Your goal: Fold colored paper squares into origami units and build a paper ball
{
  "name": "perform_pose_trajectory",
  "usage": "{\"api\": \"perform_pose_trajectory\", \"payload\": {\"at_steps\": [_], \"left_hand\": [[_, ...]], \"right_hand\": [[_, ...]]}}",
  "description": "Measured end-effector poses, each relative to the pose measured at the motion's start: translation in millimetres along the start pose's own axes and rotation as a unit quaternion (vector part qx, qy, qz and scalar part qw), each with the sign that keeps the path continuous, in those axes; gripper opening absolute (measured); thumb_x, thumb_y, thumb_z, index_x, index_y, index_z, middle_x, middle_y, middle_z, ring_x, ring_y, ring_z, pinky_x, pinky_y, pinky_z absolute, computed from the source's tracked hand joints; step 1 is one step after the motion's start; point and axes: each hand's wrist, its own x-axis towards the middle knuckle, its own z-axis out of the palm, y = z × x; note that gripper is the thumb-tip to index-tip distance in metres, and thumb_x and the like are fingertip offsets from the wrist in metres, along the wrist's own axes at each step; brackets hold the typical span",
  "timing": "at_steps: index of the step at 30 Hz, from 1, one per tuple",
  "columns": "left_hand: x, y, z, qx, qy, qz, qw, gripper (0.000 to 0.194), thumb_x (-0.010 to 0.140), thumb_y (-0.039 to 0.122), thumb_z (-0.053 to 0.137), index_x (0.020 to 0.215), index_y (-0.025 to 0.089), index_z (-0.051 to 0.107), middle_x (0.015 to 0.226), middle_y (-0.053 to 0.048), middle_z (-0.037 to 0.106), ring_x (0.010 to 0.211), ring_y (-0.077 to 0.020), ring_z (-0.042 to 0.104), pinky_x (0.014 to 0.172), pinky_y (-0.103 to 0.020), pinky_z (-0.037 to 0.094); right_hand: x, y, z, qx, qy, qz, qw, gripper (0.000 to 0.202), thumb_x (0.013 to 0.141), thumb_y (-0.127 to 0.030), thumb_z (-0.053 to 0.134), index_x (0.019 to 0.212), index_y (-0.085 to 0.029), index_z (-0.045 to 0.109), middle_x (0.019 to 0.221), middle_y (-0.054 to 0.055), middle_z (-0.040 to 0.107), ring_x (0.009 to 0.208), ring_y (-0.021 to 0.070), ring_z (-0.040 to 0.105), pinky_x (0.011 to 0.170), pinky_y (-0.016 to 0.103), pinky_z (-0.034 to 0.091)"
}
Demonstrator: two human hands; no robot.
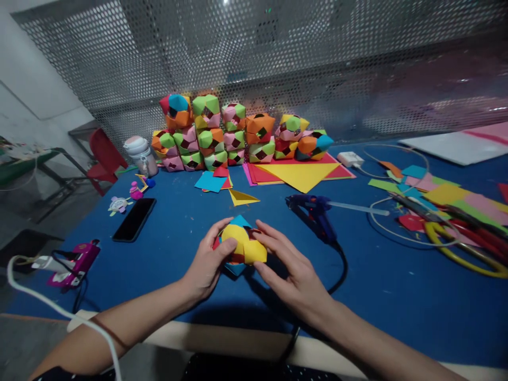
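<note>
Between my two hands, just above the blue table, is a folded-paper ball (pixel 248 248) with yellow, blue, orange and red faces. My left hand (pixel 212 259) is closed round its left side, the thumb lying across the yellow front. On the other side my right hand (pixel 291 267) grips its right edge, thumb low and fingers at the upper right. The underside and back of the ball are hidden. A blue glue gun (pixel 317 211) with a clear glue stick lies to the right. Beyond the ball sits a folded yellow paper piece (pixel 241 198).
Several finished paper balls (pixel 210 140) are stacked at the back by the perforated metal screen. Paper sheets (pixel 305 173) lie before them. Scissors (pixel 464 246) and coloured scraps (pixel 456 196) lie right. A phone (pixel 135 219), a bottle (pixel 141 154) and a pink power strip (pixel 75 264) are left.
</note>
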Motion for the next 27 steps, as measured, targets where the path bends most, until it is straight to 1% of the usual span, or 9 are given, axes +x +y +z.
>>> {"api": "perform_pose_trajectory", "payload": {"at_steps": [6, 10, 14, 20, 27], "left_hand": [[-0.8, 1.3, 2.0, -0.018, -0.008, 0.010, 1.000, 0.042, 0.079, 0.032, 0.061, 0.117, 0.020, 0.051, 0.108, -0.006, 0.057, 0.093, -0.0173, 0.055, 0.077, -0.026, 0.047], [-1.3, 2.0, 2.9, -0.032, -0.006, 0.002, 0.999, 0.039, 0.079, 0.033, 0.061, 0.115, 0.021, 0.052, 0.105, -0.005, 0.058, 0.092, -0.0169, 0.056, 0.075, -0.026, 0.048], [-1.7, 3.1, 4.1, -0.029, 0.001, -0.004, 1.000, 0.041, 0.078, 0.036, 0.062, 0.115, 0.021, 0.052, 0.104, -0.005, 0.059, 0.090, -0.0173, 0.057, 0.073, -0.026, 0.049], [-2.4, 4.3, 5.3, -0.036, 0.001, -0.007, 0.999, 0.042, 0.078, 0.038, 0.060, 0.115, 0.020, 0.051, 0.104, -0.006, 0.059, 0.093, -0.0194, 0.057, 0.074, -0.027, 0.049], [-2.9, 4.4, 5.1, -0.030, 0.002, -0.012, 0.999, 0.041, 0.080, 0.036, 0.060, 0.117, 0.019, 0.050, 0.103, -0.005, 0.059, 0.091, -0.0179, 0.057, 0.075, -0.026, 0.049]], "right_hand": [[-0.4, 0.5, 0.6, -0.002, -0.002, 0.004, 1.000, 0.038, 0.085, -0.026, 0.053, 0.122, -0.023, 0.047, 0.138, 0.012, 0.041, 0.126, 0.0250, 0.042, 0.099, 0.047, 0.042], [-0.5, 0.2, 0.6, -0.009, 0.000, 0.002, 1.000, 0.034, 0.086, -0.025, 0.052, 0.120, -0.023, 0.048, 0.138, 0.012, 0.042, 0.125, 0.0243, 0.043, 0.099, 0.048, 0.041], [-0.3, 0.0, 1.1, -0.007, 0.001, -0.002, 1.000, 0.033, 0.085, -0.023, 0.052, 0.118, -0.023, 0.049, 0.138, 0.012, 0.041, 0.123, 0.0250, 0.044, 0.098, 0.048, 0.042], [0.2, -0.5, 1.6, -0.001, 0.000, 0.006, 1.000, 0.033, 0.085, -0.023, 0.051, 0.118, -0.022, 0.048, 0.138, 0.013, 0.041, 0.123, 0.0264, 0.045, 0.097, 0.049, 0.043], [1.3, -1.8, 1.7, -0.009, 0.000, 0.009, 1.000, 0.032, 0.084, -0.022, 0.051, 0.116, -0.021, 0.050, 0.137, 0.013, 0.042, 0.123, 0.0263, 0.045, 0.097, 0.048, 0.043]]}}
